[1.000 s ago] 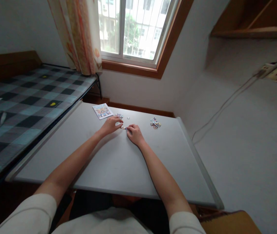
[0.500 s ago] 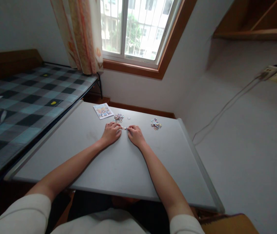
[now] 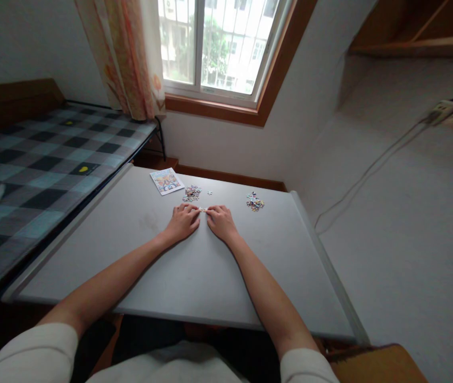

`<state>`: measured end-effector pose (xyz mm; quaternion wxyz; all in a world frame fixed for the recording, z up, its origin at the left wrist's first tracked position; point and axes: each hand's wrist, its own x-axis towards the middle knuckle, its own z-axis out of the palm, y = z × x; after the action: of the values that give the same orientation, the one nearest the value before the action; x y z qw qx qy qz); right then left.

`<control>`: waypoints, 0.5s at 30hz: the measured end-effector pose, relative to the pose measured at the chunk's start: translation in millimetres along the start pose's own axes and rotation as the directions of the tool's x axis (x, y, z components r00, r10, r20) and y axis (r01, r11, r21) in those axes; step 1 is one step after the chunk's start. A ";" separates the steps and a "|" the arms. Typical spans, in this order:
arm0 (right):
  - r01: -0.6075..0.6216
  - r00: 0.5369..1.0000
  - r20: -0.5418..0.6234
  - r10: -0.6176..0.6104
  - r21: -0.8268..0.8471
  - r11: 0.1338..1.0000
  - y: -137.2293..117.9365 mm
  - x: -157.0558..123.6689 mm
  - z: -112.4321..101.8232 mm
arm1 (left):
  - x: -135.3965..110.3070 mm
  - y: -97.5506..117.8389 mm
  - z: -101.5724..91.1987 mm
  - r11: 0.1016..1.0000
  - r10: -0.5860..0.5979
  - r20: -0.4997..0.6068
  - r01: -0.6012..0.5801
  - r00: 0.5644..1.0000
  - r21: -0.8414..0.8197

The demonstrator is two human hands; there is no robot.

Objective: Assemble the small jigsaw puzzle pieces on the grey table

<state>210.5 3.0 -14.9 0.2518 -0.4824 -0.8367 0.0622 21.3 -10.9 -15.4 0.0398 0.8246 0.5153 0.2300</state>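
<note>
Between my two hands, small joined jigsaw puzzle pieces lie on the white table. My left hand pinches their left end with closed fingers. From the other side my right hand grips the right end, its fingers also closed. Much of the pieces is hidden under the fingertips. Just beyond my left hand sits a pile of loose puzzle pieces. One single piece lies apart to the right of that pile. A second pile of puzzle pieces is further right.
A printed picture sheet lies at the table's far left. Along the left side stands a bed with a checked cover. The wall with a cable borders the right side, and a wooden chair is at the lower right.
My right hand has shifted slightly left and its fingers sit closer to my left hand's. The whole view has moved a little; the piles stay as they were.
</note>
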 end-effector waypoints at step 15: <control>-0.035 0.999 -0.008 0.034 -0.046 0.998 6.2 -1.3 -7.1 | -2.0 7.3 -2.2 0.998 -0.033 0.053 0.035 0.998 -0.055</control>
<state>219.2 4.2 -11.3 0.2425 -0.5026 -0.8286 0.0454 25.6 -16.4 -11.9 0.0803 0.8200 0.5214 0.2219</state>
